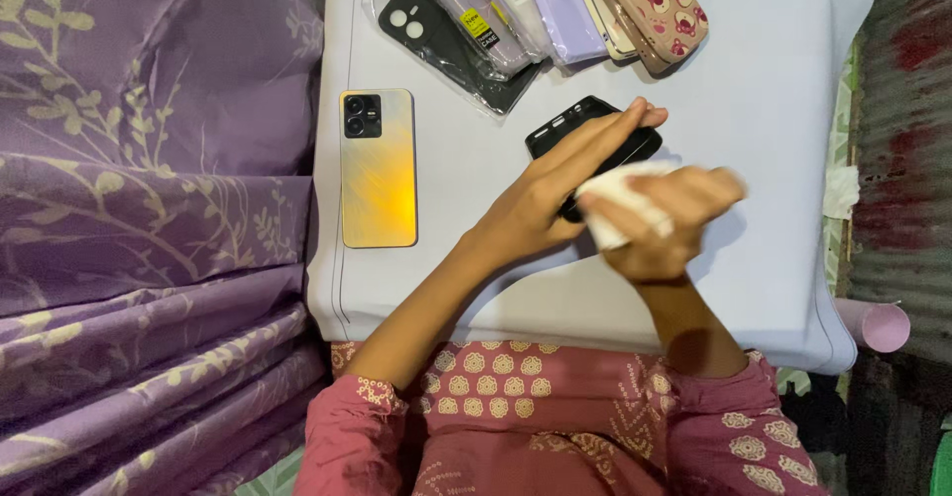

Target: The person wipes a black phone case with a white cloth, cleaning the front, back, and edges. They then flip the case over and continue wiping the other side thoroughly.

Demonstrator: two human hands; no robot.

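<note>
- Black, soft-looking plastic: the phone case (pixel 585 131) lies a little right of the middle of the frame, on a pale pillow (pixel 773 89)
- The left hand (pixel 555 193) lies flat over the case, fingers stretched along it, pressing it down; so this grip is wide and flat and closes around nothing
- The right hand (pixel 664 220) is closed around a crumpled white cloth (pixel 623 203), just beside the case's lower end and touching the left hand; it is blurred, so I judge it is rubbing
- The gold phone (pixel 378 168) lies back side up, left of the middle, well apart from both hands
- In the upper middle of the frame there is a heap of other cases (pixel 555 10): a black one in a clear bag, some clear and lilac ones, a pink one with bear faces; the heap is near the fingertips of the left hand
- Possible trouble, in my judgement: the pillow is soft, so a strong rub can make the case slide or bend under the flat hand
- The rubbing hand can also push the case up into the heap and disturb it
- The cloth is loosely bunched, so a corner may slip out of the fingers
</note>
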